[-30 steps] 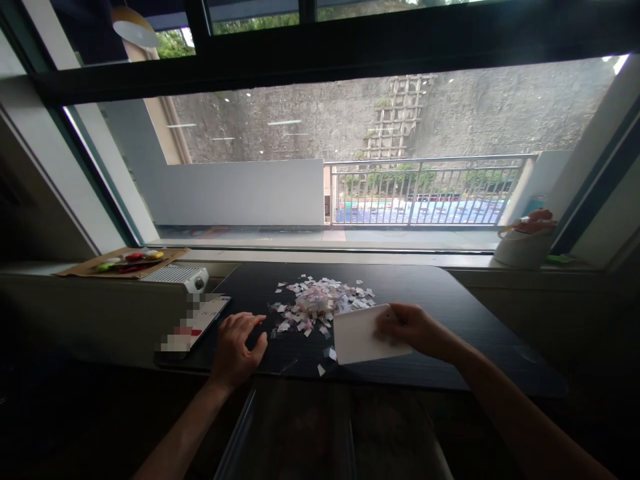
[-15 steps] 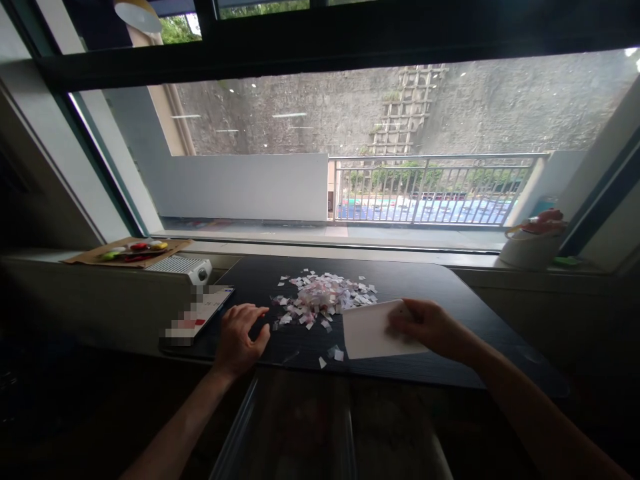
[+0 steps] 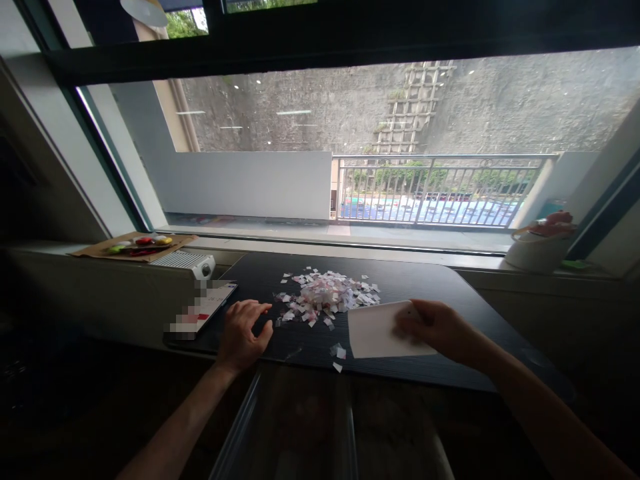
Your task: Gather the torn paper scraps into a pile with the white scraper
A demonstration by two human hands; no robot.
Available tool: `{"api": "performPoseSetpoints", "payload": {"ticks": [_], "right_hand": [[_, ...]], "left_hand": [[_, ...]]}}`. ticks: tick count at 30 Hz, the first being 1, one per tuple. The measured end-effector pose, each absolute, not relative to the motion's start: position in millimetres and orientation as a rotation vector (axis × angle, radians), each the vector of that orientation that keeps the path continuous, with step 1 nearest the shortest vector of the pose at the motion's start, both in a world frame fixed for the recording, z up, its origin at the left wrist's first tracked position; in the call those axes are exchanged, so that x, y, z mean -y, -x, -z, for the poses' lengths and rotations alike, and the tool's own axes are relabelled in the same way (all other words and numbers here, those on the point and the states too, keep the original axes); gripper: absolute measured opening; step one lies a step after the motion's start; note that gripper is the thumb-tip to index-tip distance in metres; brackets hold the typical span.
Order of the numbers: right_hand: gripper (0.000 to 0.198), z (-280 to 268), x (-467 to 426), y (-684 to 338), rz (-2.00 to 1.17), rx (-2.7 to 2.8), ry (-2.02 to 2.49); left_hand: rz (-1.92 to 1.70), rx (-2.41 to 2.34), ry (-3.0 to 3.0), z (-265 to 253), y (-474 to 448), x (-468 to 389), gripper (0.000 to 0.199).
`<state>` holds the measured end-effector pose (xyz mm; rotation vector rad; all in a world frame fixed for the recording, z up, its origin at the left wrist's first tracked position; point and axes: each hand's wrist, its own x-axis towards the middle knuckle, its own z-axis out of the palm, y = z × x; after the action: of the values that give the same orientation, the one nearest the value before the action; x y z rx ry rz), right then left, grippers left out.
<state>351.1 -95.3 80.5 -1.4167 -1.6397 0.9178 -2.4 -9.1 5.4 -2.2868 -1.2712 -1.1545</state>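
By the near edge of the table [image 3: 465,313], the card [image 3: 367,333] looks light and stiffish, best pinched at its right end, as the right hand [image 3: 435,327] has it; the left hand [image 3: 245,333] curves empty, thumb apart, beside feather-light-looking scraps [image 3: 327,292].

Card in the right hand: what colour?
The card is off-white, best seen in the head view.

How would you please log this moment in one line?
left hand: open, empty | right hand: holding flat white piece | small scraps: mostly heaped on dark table
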Motion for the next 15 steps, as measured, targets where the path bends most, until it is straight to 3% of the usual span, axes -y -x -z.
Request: {"api": "performPoseSetpoints", "payload": {"ticks": [15], "right_hand": [[0.026,-75.3,92.7,-345.8,-0.915,1.574,1.389]], "left_hand": [[1.153,1.274,2.281,-6.0,2.9,8.9,0.021]]}}
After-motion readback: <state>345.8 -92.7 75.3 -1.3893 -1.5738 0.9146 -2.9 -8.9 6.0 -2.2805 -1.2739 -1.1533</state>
